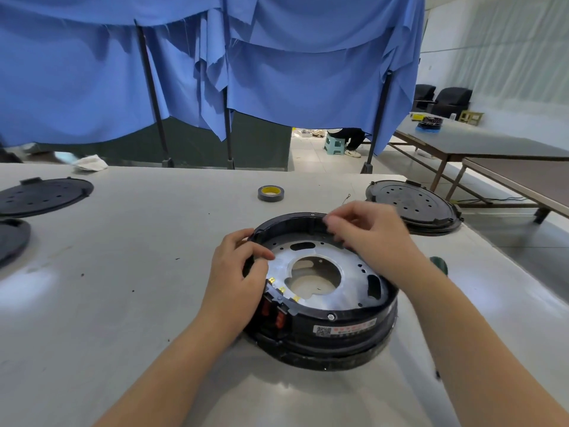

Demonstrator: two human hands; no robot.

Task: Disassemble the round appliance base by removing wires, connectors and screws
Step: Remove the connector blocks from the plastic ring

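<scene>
While round base [323, 291] sits between hands | left hand [237, 272] grips its rim | right hand [366, 229] pinching, contents unclear

Two bare forearms, hands [237, 272] ungloved, no sleeves visible.

The right hand [366, 232] is blurry, and it covers the far right rim of the round base [323, 291], so you cannot tell what its fingertips pinch. The left hand [237, 282] hides the left rim. At the table's [138, 272] left edge, two black lids [40, 195] are cut off.
</scene>
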